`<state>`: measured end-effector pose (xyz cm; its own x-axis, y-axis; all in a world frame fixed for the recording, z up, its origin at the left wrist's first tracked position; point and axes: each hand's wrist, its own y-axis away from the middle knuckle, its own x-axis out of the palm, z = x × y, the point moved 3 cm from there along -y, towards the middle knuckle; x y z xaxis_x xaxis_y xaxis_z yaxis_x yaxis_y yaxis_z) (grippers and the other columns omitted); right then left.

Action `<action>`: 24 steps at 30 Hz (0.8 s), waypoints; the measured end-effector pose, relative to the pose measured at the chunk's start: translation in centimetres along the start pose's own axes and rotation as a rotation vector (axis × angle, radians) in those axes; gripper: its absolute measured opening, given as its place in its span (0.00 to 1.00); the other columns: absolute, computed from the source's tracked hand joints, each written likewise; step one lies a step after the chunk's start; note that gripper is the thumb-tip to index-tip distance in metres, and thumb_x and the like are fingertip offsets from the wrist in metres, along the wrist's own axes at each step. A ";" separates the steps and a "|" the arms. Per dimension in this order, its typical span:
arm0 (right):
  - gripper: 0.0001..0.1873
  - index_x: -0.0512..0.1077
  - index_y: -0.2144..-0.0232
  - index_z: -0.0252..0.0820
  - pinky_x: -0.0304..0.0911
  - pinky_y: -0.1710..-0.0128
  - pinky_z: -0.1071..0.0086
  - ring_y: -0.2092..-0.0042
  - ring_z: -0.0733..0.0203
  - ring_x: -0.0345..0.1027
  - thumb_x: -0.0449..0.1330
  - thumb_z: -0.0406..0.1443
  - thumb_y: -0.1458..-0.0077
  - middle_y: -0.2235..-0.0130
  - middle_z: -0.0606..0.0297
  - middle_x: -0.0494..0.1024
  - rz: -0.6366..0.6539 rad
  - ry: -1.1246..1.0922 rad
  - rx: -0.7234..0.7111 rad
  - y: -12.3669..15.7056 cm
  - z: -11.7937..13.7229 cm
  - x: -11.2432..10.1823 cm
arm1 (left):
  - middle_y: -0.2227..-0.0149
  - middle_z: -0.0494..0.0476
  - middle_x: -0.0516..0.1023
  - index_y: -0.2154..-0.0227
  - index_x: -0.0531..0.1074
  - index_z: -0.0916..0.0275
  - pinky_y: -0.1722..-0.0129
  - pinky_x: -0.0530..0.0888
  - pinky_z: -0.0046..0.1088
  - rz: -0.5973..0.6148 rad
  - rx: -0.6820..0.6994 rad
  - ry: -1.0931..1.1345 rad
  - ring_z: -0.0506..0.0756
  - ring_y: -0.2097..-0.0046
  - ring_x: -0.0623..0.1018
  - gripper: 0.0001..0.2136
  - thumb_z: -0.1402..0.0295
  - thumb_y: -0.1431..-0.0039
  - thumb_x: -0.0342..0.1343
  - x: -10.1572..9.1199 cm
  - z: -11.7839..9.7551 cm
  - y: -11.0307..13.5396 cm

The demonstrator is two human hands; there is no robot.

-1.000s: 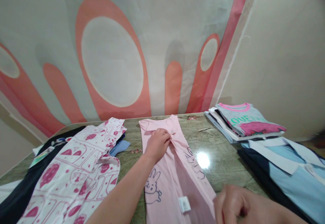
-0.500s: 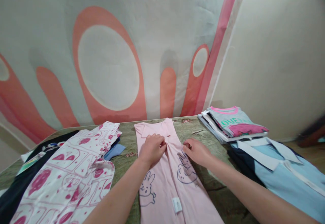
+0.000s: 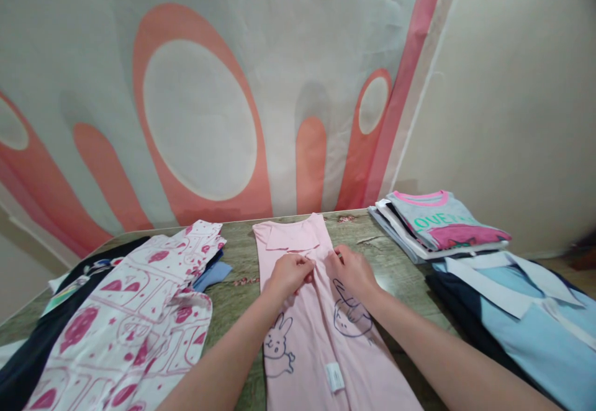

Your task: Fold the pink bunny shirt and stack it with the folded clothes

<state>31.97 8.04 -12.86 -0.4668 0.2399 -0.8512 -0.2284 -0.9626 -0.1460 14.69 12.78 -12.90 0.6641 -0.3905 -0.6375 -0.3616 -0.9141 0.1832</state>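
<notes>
A pink garment point(image 3: 298, 392) with line-drawn rabbits and a small white label lies lengthwise on the table in front of me, its sides turned in toward the middle. My left hand point(image 3: 291, 276) pinches the cloth near the centre, just below the far end. Close beside it, my right hand point(image 3: 354, 274) rests on the garment's right side with its fingers bent over the pink cloth. Its fingertips are partly hidden, but they look closed on the fabric.
White cloth with a pink print point(image 3: 135, 318) lies over dark clothing point(image 3: 28, 349) at the left. On the right sit a stack of folded shirts point(image 3: 433, 225) and a light blue garment with a white collar point(image 3: 526, 324). A painted wall point(image 3: 279, 88) rises behind the wooden table point(image 3: 237, 311).
My right hand has moved left from the garment's right edge onto the cloth, nearer my left hand. The whole view has shifted slightly.
</notes>
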 end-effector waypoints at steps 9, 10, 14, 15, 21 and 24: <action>0.19 0.71 0.61 0.43 0.50 0.70 0.69 0.67 0.57 0.72 0.44 0.44 0.33 0.68 0.59 0.79 -0.034 0.174 0.012 0.2 0.1 -0.4 | 0.86 0.45 0.68 0.79 0.70 0.64 0.87 0.56 0.19 0.043 -0.075 0.134 0.45 0.88 0.63 0.10 0.69 0.44 0.51 -0.9 -0.3 0.4; 0.19 0.72 0.61 0.43 0.51 0.70 0.69 0.67 0.57 0.72 0.44 0.44 0.33 0.69 0.59 0.79 -0.031 0.202 0.020 0.2 0.1 -0.5 | 0.86 0.45 0.68 0.79 0.70 0.64 0.87 0.56 0.18 0.049 -0.080 0.138 0.44 0.88 0.63 0.10 0.69 0.44 0.51 -1.0 -0.3 0.4; 0.20 0.72 0.60 0.42 0.53 0.69 0.69 0.67 0.56 0.73 0.43 0.45 0.33 0.68 0.57 0.79 -0.026 0.275 0.031 0.2 0.2 -0.5 | 0.81 0.48 0.74 0.78 0.70 0.64 0.88 0.56 0.17 0.066 -0.089 0.134 0.44 0.87 0.64 0.08 0.69 0.46 0.52 -0.8 -0.3 0.6; 0.21 0.72 0.61 0.42 0.54 0.69 0.69 0.67 0.55 0.73 0.43 0.45 0.33 0.68 0.57 0.79 -0.028 0.285 0.027 0.2 0.2 -0.5 | 0.80 0.48 0.75 0.78 0.70 0.64 0.88 0.56 0.17 0.067 -0.090 0.128 0.43 0.87 0.64 0.07 0.70 0.47 0.51 -0.7 -0.3 0.6; 0.18 0.72 0.63 0.44 0.54 0.69 0.68 0.66 0.54 0.74 0.45 0.44 0.34 0.68 0.57 0.80 -0.010 0.295 -0.002 0.9 0.6 -0.7 | 0.87 0.47 0.69 0.83 0.67 0.63 0.88 0.57 0.17 0.121 -0.069 0.090 0.46 0.88 0.66 0.08 0.72 0.52 0.52 -0.9 0.3 0.6; 0.18 0.72 0.62 0.44 0.55 0.69 0.68 0.66 0.53 0.75 0.45 0.44 0.34 0.68 0.57 0.80 0.008 0.291 -0.010 1.2 0.9 -0.7 | 0.85 0.48 0.71 0.83 0.66 0.63 0.88 0.58 0.18 0.150 -0.071 0.105 0.46 0.87 0.67 0.08 0.71 0.51 0.52 -1.6 0.7 0.4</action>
<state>31.20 6.86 -11.98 -0.2030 0.1877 -0.9610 -0.2166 -0.9658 -0.1428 13.04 13.16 -12.29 0.6722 -0.5285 -0.5185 -0.4171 -0.8489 0.3247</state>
